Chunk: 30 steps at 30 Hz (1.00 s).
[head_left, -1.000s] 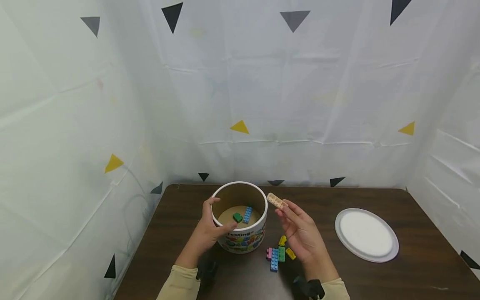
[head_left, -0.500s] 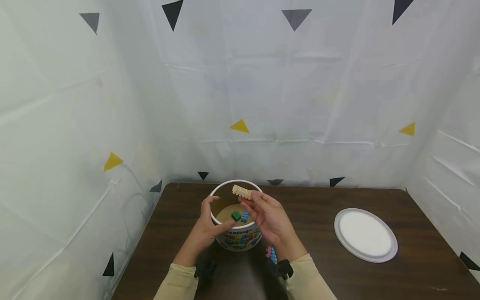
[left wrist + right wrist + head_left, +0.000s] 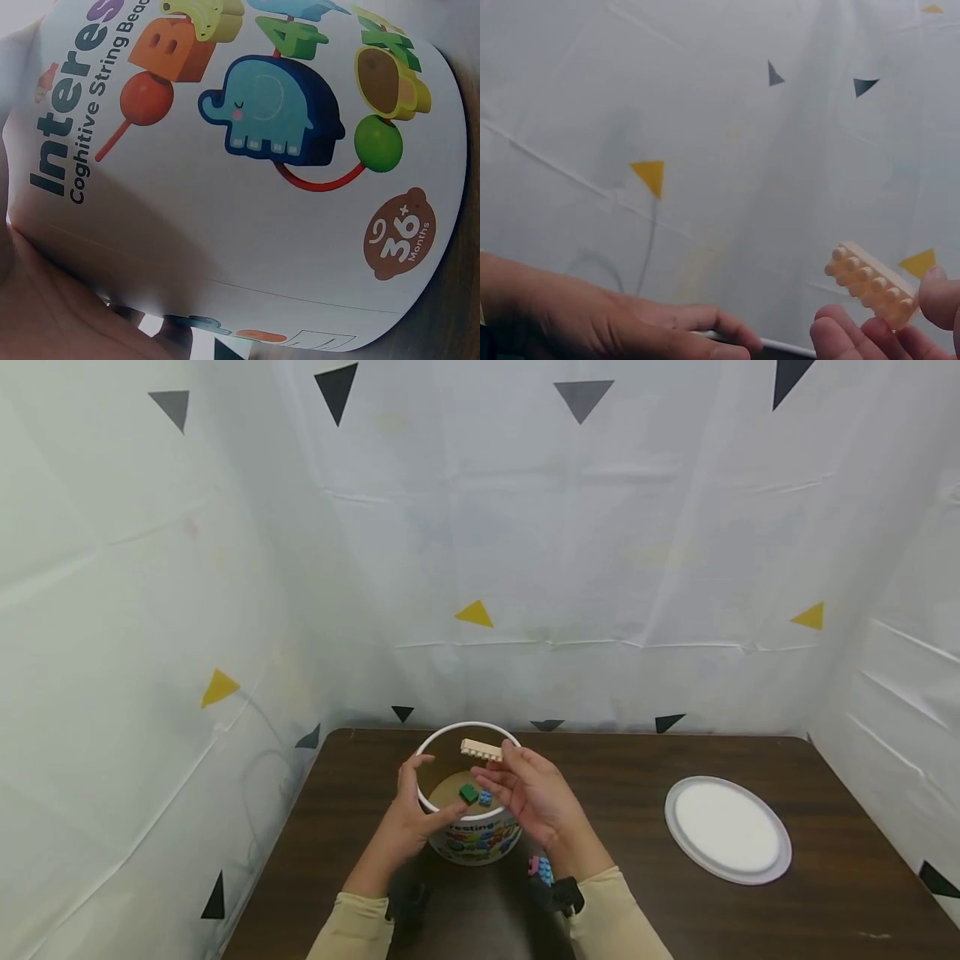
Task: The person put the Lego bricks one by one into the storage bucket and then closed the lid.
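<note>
A beige toy building brick (image 3: pixel 480 749) hangs over the opening of a white printed tub (image 3: pixel 480 843), pinched between the thumb and fingers of my right hand (image 3: pixel 536 797). In the right wrist view the same brick (image 3: pixel 871 283) has its studs facing the camera. My left hand (image 3: pixel 408 822) grips the tub's left side, fingers over the rim and thumb on the near edge. Inside the tub lie a green brick (image 3: pixel 468 794) and a blue brick (image 3: pixel 486 798). The left wrist view shows the tub's wall (image 3: pixel 247 232), printed with an elephant and string beads.
Pink and blue bricks (image 3: pixel 542 868) show beside my right wrist, which hides the others near them. A round white lid (image 3: pixel 727 828) lies on the dark wooden table (image 3: pixel 615 860) at the right. White patterned cloth (image 3: pixel 600 543) hangs behind the table and along its sides.
My right hand has carried the beige brick leftward from beside the tub to over its opening, then tilted it nearly level. My left hand keeps its grip on the tub.
</note>
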### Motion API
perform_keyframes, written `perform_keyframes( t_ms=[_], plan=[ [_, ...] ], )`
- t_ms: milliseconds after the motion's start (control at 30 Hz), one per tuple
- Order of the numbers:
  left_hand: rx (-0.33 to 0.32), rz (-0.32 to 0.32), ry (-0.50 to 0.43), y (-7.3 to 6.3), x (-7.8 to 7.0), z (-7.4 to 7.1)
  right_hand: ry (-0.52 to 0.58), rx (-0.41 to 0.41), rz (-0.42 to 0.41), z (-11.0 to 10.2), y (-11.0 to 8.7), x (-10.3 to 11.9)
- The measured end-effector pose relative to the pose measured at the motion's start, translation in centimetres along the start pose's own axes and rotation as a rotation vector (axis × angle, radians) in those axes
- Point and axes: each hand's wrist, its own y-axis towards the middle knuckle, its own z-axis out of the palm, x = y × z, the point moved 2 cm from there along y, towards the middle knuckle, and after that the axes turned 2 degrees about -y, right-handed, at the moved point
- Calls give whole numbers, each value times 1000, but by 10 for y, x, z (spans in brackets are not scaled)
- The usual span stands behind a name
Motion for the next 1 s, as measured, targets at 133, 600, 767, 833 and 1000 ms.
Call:
perform_keyframes(
  t_ms=[133, 600, 767, 833, 1000],
  plan=[
    [4, 10, -7, 0, 2, 1, -97, -78, -19, 3, 0, -3],
    [9, 23, -8, 1, 0, 4, -106, -155, -67, 5, -2, -6],
    [5, 34, -10, 1, -1, 4, -130, -152, -62, 4, -4, -6],
    [1, 29, -8, 0, -1, 4, -154, -154, -56, 2, -5, -7],
    [0, 18, -14, -1, -2, 5, -190, -152, -38, -1, -9, -9]
  ],
)
